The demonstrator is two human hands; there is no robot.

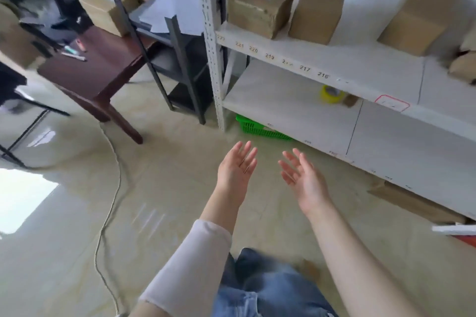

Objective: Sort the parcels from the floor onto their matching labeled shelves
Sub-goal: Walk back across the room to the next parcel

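My left hand (237, 167) and my right hand (301, 176) are held out over the tiled floor, palms facing each other, fingers apart, nothing in either. In front and to the right stands a white shelf unit (360, 69) with number labels such as 221, 220, 217 and 216 along its edge. On that upper board sit a taped cardboard parcel (258, 5), a taller plain box (318, 9) and a tilted box (414, 20). A flat cardboard parcel (412, 203) lies on the floor under the lowest board, right of my hands.
A yellow tape roll (331, 94) rests on the lower board; a green basket (257, 128) sits beneath it. Left stand a dark metal rack (180, 41) with papers and boxes, and a brown table (103, 69). A rope (113, 203) snakes across the floor.
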